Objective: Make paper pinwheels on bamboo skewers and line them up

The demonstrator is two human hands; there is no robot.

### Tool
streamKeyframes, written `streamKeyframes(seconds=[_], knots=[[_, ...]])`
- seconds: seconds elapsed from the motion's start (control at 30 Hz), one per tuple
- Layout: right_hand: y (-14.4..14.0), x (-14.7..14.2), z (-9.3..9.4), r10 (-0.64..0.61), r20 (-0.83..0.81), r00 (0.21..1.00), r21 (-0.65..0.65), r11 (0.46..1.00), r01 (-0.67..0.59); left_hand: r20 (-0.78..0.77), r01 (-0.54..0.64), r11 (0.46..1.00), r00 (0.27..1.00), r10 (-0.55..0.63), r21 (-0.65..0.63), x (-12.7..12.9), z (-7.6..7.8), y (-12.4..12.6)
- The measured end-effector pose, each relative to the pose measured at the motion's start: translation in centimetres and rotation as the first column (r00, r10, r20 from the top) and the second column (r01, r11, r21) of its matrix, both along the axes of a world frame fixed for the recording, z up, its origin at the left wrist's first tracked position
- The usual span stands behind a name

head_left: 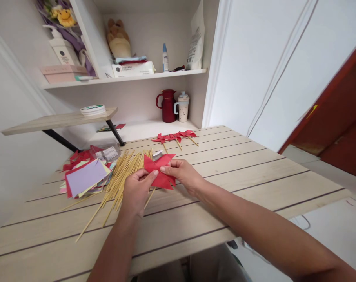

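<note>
Above the middle of the slatted wooden surface (248, 160), between its near and far edges, a person holds a square of red paper (162, 181) in both hands. The left hand (135, 190) grips the paper's left side, its thumb pressed on top near the middle; the right hand (185, 174) pinches the opposite side, its thumb also on top and close to the other thumb. The paper has cuts running in from its corners and lies raised off the surface. A thin stick (150, 197) slants out below the paper, beside the left hand; whether that hand holds it cannot be told. Just behind the paper is a small whitish object (158, 154), partly hidden. To the left of the hands, a loose pile of wooden sticks (123, 170) spreads from the far part of the surface toward the near edge. Left of the pile sits a stack of coloured paper (85, 178) with a lilac sheet on top, and behind that lie red paper pieces (78, 156) and a clear packet (109, 152). Near the far edge, three red pinwheels (175, 136) on sticks lie in a row, their sticks pointing toward the near edge.
</note>
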State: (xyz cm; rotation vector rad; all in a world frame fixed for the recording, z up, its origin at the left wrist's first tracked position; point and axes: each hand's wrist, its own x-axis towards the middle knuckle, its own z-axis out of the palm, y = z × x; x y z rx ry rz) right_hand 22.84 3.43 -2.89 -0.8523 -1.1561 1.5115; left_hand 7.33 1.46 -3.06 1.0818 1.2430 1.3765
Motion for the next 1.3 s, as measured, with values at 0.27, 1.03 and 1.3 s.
streamKeyframes(seconds=[0.27,1.03,1.3], knots=[[0.8,1.6,0.6,0.023,0.007,1.000,-0.007,1.000,-0.023,0.244,-0.059,0.995,0.967,0.077,-0.083,-0.4,1.0,-0.1],[0.0,1.3,0.8,-0.174,0.337,0.925,0.510,0.860,-0.024,0.074,0.002,1.000,0.997,-0.002,-0.012,-0.3,0.1,-0.3],[0.0,1.1,0.6,-0.095,0.324,0.941,0.392,0.919,-0.042,0.080,0.014,1.000,0.997,-0.014,0.002,-0.1,0.2,-0.5]])
